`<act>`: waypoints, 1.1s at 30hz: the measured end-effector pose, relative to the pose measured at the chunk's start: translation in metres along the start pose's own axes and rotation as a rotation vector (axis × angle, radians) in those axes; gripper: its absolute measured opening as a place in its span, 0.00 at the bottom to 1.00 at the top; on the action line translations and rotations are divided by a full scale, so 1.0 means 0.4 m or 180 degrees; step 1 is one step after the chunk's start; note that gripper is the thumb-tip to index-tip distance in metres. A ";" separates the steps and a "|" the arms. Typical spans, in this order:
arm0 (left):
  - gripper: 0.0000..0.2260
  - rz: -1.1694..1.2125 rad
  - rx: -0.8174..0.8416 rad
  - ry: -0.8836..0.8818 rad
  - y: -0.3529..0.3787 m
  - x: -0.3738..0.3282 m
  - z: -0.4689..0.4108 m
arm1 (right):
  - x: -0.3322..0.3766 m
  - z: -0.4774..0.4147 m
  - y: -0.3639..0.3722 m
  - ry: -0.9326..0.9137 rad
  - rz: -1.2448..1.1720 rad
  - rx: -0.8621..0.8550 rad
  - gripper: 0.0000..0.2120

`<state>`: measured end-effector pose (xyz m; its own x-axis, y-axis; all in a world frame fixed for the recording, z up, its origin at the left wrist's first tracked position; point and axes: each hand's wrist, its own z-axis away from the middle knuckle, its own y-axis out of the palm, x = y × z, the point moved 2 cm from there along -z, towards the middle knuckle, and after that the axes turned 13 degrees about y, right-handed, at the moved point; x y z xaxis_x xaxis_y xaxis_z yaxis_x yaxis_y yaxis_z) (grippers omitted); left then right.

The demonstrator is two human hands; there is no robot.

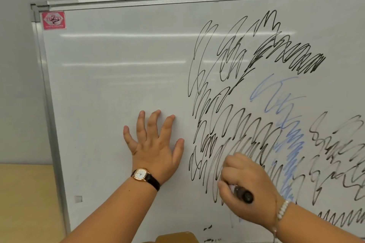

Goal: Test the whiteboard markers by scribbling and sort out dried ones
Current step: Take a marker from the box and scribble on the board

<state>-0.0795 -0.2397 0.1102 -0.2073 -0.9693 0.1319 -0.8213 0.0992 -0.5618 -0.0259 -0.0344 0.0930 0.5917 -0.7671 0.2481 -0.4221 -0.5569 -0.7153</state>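
Observation:
A large whiteboard (118, 77) fills the view; its right half is covered in black scribbles (237, 92) and a pale blue scribble (290, 140). My right hand (248, 187) grips a black whiteboard marker (244, 194) against the board at the lower middle, over faint grey loops. The marker's tip is hidden by my fingers. My left hand (156, 144), with a wristwatch on the wrist, presses flat on the bare board with fingers spread, just left of the scribbles.
The board's metal frame (47, 104) runs down the left, with a red sticker (53, 20) in the top corner. A tan surface (23, 203) lies at the lower left behind the board. A tan object (177, 237) shows at the bottom edge.

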 end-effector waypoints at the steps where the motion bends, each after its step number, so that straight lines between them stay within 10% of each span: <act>1: 0.24 0.0074 0.0027 -0.0099 -0.008 -0.005 -0.002 | -0.005 -0.006 -0.009 -0.0038 0.0012 -0.0077 0.08; 9: 0.23 0.1270 -0.0411 0.0315 -0.086 -0.104 -0.019 | -0.057 -0.042 -0.059 0.0563 0.0732 0.1019 0.16; 16: 0.19 0.1741 0.0905 0.1555 -0.070 -0.180 0.003 | -0.087 -0.046 -0.084 0.0478 0.0660 0.1431 0.14; 33: 0.13 0.2230 0.1498 0.0747 -0.045 -0.296 0.105 | -0.158 0.082 -0.096 0.0344 0.0993 0.1221 0.16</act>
<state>-0.0178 -0.1361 0.0703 -0.7286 -0.6436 -0.2343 -0.1701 0.5013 -0.8484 -0.0245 0.0458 0.0833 0.3945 -0.9182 0.0362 -0.2726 -0.1545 -0.9496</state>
